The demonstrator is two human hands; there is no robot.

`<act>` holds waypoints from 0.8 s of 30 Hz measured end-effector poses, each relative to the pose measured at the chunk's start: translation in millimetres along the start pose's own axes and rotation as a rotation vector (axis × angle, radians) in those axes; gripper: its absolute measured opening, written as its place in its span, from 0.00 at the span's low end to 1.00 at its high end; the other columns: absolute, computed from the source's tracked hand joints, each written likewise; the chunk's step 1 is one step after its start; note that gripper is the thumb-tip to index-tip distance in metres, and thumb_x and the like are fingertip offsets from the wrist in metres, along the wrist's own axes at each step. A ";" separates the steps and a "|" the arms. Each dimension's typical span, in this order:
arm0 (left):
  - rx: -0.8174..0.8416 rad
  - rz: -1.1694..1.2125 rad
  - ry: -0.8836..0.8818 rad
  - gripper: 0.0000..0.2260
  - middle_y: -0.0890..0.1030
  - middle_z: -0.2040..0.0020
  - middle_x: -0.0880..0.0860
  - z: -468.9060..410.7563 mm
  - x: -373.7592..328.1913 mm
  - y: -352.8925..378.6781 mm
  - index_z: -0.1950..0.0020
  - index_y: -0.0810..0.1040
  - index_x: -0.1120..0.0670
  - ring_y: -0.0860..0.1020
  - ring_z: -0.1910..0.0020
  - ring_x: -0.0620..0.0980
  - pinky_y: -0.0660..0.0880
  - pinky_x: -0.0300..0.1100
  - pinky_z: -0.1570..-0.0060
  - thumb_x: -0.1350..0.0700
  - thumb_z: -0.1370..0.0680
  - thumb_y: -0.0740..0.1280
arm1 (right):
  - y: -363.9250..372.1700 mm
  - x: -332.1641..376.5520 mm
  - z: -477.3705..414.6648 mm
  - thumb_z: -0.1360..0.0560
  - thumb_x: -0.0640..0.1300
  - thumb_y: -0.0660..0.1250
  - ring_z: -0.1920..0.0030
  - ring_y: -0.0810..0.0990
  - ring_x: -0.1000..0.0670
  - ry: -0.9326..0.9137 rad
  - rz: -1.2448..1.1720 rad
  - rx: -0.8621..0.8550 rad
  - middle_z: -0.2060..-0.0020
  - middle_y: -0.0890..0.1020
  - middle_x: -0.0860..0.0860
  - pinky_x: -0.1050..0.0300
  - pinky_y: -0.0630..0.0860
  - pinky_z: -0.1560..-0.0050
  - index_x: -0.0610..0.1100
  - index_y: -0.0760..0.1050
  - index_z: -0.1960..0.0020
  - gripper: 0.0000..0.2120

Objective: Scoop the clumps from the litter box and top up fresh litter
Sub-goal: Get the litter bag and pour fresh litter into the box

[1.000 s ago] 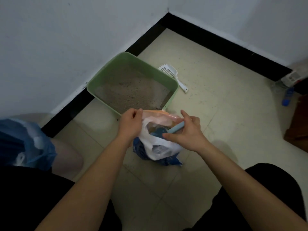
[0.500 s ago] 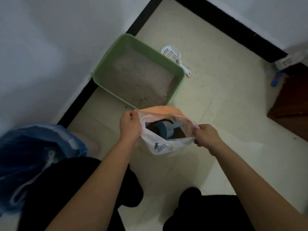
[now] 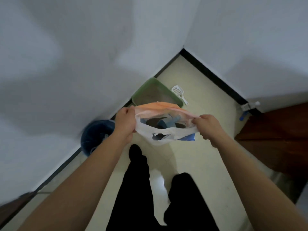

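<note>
We've stood, bag [image 3: 164, 137] lifted near the litter box [image 3: 175, 96], left hand [image 3: 125, 121] and right hand [image 3: 208, 128] gripping its mouth; top-up pour likely next.

Left hand [image 3: 125, 121] and right hand [image 3: 208, 129] gripping opposite edges of a white plastic bag [image 3: 158, 142] held open above the floor, blue scoop [image 3: 165, 125] inside it, green litter box [image 3: 141, 90] in the far corner, white scoop [image 3: 177, 90] just right of it, blue bin [image 3: 95, 135] by the left wall

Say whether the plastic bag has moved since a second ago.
Yes: the plastic bag has risen off the floor beside the litter box, gripped by left hand and right hand.
</note>
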State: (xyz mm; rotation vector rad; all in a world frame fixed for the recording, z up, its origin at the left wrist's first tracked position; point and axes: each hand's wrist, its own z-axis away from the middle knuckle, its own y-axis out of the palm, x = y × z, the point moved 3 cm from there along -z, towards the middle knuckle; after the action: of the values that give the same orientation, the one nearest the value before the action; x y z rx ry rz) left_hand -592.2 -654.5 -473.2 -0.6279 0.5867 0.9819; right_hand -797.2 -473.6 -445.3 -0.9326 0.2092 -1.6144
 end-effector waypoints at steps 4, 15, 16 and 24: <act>-0.097 0.064 0.060 0.15 0.79 0.57 0.62 79.8 -19.8 -49.5 0.54 0.74 0.57 0.79 0.63 0.56 0.73 0.44 0.68 0.47 0.17 0.58 | -21.3 32.5 63.5 0.24 0.43 0.61 0.67 0.72 0.47 -0.173 -0.035 0.079 0.63 0.76 0.45 0.55 0.68 0.69 0.40 0.79 0.51 0.10; -0.491 0.568 0.229 0.08 0.84 0.55 0.58 363.0 51.9 -231.1 0.49 0.83 0.59 0.81 0.61 0.54 0.77 0.44 0.64 0.58 0.26 0.73 | 31.0 121.4 292.4 0.22 0.40 0.67 0.68 0.73 0.54 -0.721 -0.302 0.428 0.60 0.80 0.50 0.64 0.69 0.73 0.47 0.77 0.47 0.06; -0.580 0.605 0.239 0.06 0.84 0.56 0.58 386.2 65.0 -252.6 0.50 0.83 0.57 0.81 0.62 0.53 0.77 0.43 0.65 0.60 0.26 0.73 | 45.0 127.1 322.1 0.22 0.39 0.67 0.66 0.75 0.55 -0.795 -0.281 0.457 0.58 0.81 0.51 0.65 0.72 0.71 0.47 0.77 0.44 0.08; -1.006 0.863 0.268 0.04 0.78 0.63 0.55 580.9 245.9 -432.9 0.54 0.81 0.54 0.72 0.69 0.49 0.67 0.38 0.73 0.62 0.24 0.67 | 235.3 106.3 594.2 0.23 0.38 0.67 0.66 0.74 0.61 -1.221 -0.045 0.679 0.56 0.79 0.57 0.69 0.71 0.63 0.50 0.77 0.39 0.14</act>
State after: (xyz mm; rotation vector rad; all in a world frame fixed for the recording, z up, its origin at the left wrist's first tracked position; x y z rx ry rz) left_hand -5.3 -278.9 -157.3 -1.4722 0.5815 2.0634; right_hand -225.1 -427.9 -144.7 -1.1847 -1.1264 -0.7982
